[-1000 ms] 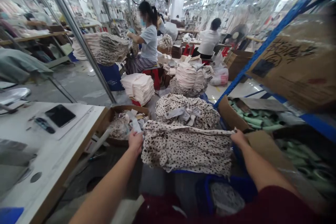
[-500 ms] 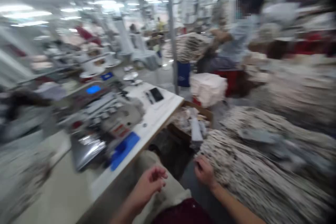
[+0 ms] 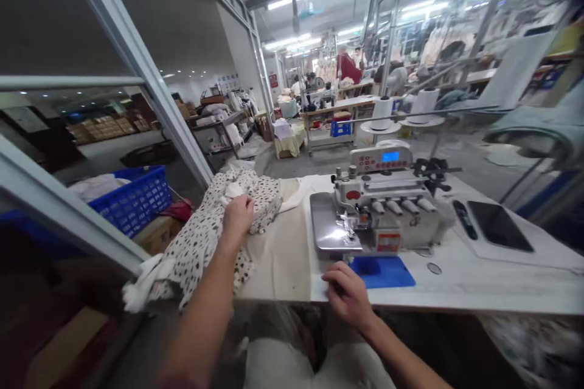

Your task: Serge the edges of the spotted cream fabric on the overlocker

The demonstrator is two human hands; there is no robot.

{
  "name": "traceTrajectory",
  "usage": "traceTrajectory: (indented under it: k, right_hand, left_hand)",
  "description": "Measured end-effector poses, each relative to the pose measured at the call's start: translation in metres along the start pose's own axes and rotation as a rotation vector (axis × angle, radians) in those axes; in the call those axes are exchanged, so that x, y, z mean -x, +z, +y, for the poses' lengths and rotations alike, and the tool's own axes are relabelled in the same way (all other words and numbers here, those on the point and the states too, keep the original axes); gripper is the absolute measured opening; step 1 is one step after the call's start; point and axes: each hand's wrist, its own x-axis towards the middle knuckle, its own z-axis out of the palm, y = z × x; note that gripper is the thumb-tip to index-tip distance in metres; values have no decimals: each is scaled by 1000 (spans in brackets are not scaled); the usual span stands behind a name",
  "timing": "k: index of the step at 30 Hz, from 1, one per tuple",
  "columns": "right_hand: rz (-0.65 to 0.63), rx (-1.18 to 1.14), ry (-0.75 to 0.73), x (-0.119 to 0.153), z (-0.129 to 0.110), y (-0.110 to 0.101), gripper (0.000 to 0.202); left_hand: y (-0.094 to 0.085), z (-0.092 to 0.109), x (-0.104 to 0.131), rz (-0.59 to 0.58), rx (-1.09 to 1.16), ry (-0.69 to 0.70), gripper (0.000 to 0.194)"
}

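My left hand (image 3: pixel 238 214) reaches out over a pile of white cloth with black spots (image 3: pixel 201 234) on the left of the table; its fingers are closed on the white part of the cloth. Near the table's front edge, my right hand (image 3: pixel 347 292) is held with curled fingers, just in front of the sewing machine (image 3: pixel 387 213) and beside a blue plate (image 3: pixel 385 271). What the right fingers hold, if anything, is hidden.
A phone (image 3: pixel 499 226) lies on the white table (image 3: pixel 479 292) at the right. Thread cones (image 3: pixel 382 110) stand behind the machine. At the left are a metal frame post (image 3: pixel 132 55) and a blue crate (image 3: pixel 132 200).
The view has swung left, from the cloth piles and seated person to the machine and spotted cloth. My left hand has moved from above my lap to the cloth; my right hand is now by the machine.
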Motion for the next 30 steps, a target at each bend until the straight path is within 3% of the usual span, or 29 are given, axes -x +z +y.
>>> traceTrajectory:
  k: [5,8,12,15,20,24,26,30]
  right_hand:
    - [-126,14,75,-1,4,4,26]
    - [-150,26,104,-1,6,2,25]
    - [-183,32,115,-2,8,2,23]
    - [-182,31,112,-2,9,4,21]
    - [-174,33,134,-4,8,4,19]
    - [-165,37,135,-9,4,3,19]
    - [-161,37,133,-9,3,2,19]
    - [-153,72,136,-9,0,3,22]
  left_hand:
    - [45,-8,-41,-197,34,-30,8]
    - [55,-11,-49,-204,84,-60,8]
    - [45,-5,-54,-107,230,-79,18]
    - [35,15,-46,-108,399,-35,22]
    - [18,54,-9,-304,792,120,26]
    - [11,52,21,-483,1202,73,45]
    - [18,38,33,-445,1063,32,39]
    - [44,1,65,-317,496,-31,30]
